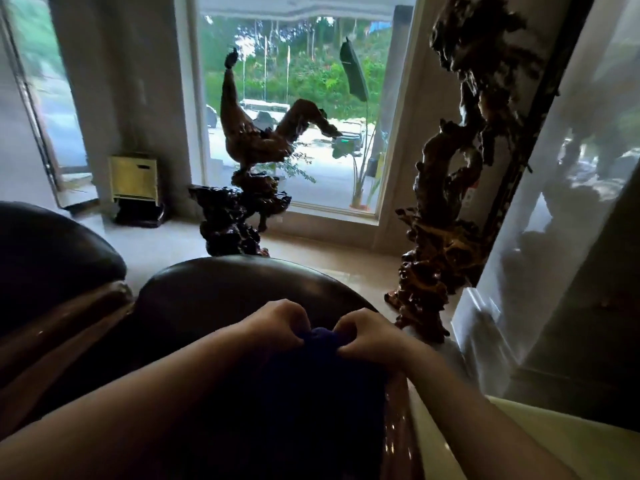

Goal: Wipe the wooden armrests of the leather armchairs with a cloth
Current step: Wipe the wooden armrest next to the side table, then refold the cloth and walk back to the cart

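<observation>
Fingers of the left hand (277, 327) and right hand (372, 336) were curled tight, both pinching the top edge of a dark blue cloth (320, 336) between them, at six o'clock in the view over the near armchair (225, 289). That chair's glossy wooden armrest (403, 438) ran along its right edge, at five o'clock, with pale open floor (329, 261) beyond the chair back toward twelve. A carved root sculpture (446, 209) stood close at two o'clock, and a second armchair (52, 254) crowded in at nine.
</observation>
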Demonstrator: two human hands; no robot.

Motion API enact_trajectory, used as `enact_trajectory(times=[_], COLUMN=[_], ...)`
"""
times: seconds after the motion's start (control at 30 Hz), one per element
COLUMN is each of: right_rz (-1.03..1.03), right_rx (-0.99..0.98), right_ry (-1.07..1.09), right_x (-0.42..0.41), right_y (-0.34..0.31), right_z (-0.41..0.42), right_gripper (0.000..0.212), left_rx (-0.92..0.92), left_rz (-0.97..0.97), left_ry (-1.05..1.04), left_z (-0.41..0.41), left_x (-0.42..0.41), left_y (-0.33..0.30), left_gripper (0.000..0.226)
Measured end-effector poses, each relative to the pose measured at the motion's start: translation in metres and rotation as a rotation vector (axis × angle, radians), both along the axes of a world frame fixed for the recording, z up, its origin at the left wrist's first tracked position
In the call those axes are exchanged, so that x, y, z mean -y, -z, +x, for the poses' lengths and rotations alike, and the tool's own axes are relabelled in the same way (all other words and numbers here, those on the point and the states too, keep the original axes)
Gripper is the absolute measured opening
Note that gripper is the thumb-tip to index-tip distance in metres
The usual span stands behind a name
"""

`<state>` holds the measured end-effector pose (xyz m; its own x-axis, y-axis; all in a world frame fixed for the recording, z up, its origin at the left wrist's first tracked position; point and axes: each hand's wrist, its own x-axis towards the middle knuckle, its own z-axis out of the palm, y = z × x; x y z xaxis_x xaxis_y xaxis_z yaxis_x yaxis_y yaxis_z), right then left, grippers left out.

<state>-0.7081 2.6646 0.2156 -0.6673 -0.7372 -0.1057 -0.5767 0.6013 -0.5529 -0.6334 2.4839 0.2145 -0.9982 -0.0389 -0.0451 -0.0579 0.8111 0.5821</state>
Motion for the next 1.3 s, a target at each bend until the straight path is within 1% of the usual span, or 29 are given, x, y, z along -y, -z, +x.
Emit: enact_trajectory(times=[0.1,0.2,0.27,0.37,0.43,0.47,0.5,0.57,0.67,0.7,0.73,0.87,0.93,1.0,1.1,1.17,1.3], right_rz=[-0.014,-0.028,-0.035,-0.043,-0.050,-0.050,-0.052,-0.069,-0.100,-0.110,-0.118,-0.128,-0.125,-0.110,-0.100,-0.092,-0.052], right_rx=[-0.034,-0.089,-0.103,-0.111,-0.127,-0.142,-0.162,-0.192,-0.185,-0.175,-0.168,-0.131,-0.108,-0.106,-0.140,-0.159,-0.114], right_ry=[-0.104,-0.202,-0.279,-0.416,-0.495,-0.513,-0.521,-0.574,-0.647,-0.665,-0.684,-0.747,-0.784,-0.825,-0.893,-0.945,-1.032], right_x=[0.039,0.082,0.115,0.168,0.207,0.228,0.244,0.284,0.342,0.363,0.382,0.457,0.495,0.532,0.586,0.621,0.697], right_y=[-0.044,-0.074,-0.091,-0.110,-0.120,-0.124,-0.128,-0.136,-0.145,-0.147,-0.147,-0.145,-0.144,-0.142,-0.138,-0.134,-0.118], right_z=[0.029,0.064,0.095,0.144,0.177,0.193,0.207,0.244,0.304,0.324,0.344,0.418,0.451,0.480,0.517,0.536,0.563], right_gripper=[0.014,0.020,0.021,0.008,0.011,0.008,0.009,0.017,0.009,0.012,0.015,0.011,0.011,0.008,0.017,0.019,0.009], left_rx=[-0.058,-0.088,-0.115,-0.145,-0.156,-0.159,-0.156,-0.162,-0.168,-0.168,-0.167,-0.155,-0.148,-0.138,-0.127,-0.134,-0.130], left_rz=[-0.001,-0.002,-0.008,-0.013,-0.009,-0.010,-0.007,-0.007,-0.022,-0.022,-0.021,-0.019,-0.009,-0.002,0.005,0.048,0.110], left_ry=[-0.074,-0.141,-0.187,-0.272,-0.318,-0.342,-0.365,-0.416,-0.490,-0.513,-0.531,-0.626,-0.686,-0.736,-0.805,-0.848,-0.936], left_z=[0.047,0.100,0.140,0.202,0.245,0.267,0.285,0.330,0.401,0.426,0.448,0.533,0.569,0.601,0.639,0.659,0.691], left_x=[0.034,0.070,0.097,0.139,0.171,0.187,0.199,0.229,0.277,0.293,0.309,0.368,0.398,0.427,0.468,0.495,0.554], left_y=[-0.042,-0.071,-0.085,-0.098,-0.104,-0.108,-0.112,-0.122,-0.134,-0.137,-0.139,-0.139,-0.137,-0.134,-0.125,-0.115,-0.096], left_gripper=[0.013,0.012,0.012,0.015,0.018,0.019,0.019,0.016,0.014,0.013,0.012,0.012,0.017,0.022,0.023,0.023,0.019])
